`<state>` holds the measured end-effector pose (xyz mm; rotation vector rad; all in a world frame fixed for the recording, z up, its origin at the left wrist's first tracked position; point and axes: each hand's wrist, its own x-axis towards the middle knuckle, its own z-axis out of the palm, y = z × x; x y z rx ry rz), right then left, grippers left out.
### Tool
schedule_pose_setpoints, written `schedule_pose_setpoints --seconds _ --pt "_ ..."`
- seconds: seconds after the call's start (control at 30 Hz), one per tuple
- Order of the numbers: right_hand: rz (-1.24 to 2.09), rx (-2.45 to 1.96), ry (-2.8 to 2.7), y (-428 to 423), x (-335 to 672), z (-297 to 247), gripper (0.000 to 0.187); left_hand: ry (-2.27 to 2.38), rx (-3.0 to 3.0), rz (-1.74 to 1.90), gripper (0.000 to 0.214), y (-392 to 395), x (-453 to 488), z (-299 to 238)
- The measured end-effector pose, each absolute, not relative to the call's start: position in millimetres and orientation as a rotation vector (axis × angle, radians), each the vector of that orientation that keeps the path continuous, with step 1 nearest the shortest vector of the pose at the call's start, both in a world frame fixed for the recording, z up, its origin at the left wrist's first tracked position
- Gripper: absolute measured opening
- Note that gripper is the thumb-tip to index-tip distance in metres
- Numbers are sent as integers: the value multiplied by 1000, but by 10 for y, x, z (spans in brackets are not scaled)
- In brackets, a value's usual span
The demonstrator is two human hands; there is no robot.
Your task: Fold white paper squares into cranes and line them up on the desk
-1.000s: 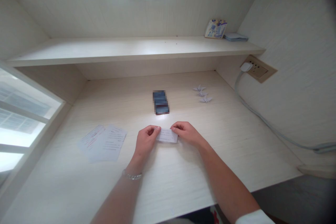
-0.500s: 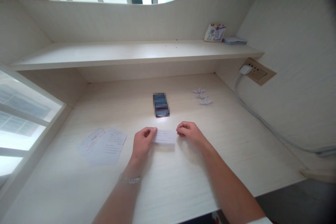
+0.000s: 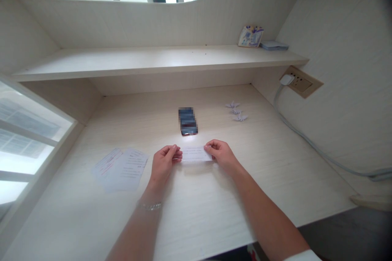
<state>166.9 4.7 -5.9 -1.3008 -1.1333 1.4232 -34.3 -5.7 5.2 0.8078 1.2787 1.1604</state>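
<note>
A small folded strip of printed paper [image 3: 195,154] is held just above the pale wooden desk [image 3: 196,212], in front of me. My left hand [image 3: 164,163] pinches its left end, with a bracelet on that wrist. My right hand [image 3: 221,154] pinches its right end with curled fingers. A phone [image 3: 187,121] lies flat on the desk just beyond the strip.
Printed sheets [image 3: 121,168] lie on the desk to the left. Three small folded paper cranes [image 3: 236,111] sit at the back right. A shelf [image 3: 153,59] above holds a small packet [image 3: 250,36]. A wall socket [image 3: 298,82] with a grey cable [image 3: 309,142] is on the right.
My right hand, off the strip half a second ago, has come back onto its right end. The strip has shifted slightly away from me and to the right.
</note>
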Motion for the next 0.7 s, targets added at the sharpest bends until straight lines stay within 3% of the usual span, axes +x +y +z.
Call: schedule_pose_setpoints --seconds 0.37,0.7 --pt "1554 -1247 -942 19 1617 -17 34 1255 997 1038 30 -131 -230 37" --pt "1524 -1233 -1144 -16 1643 -44 30 1216 988 987 28 -123 -268 20"
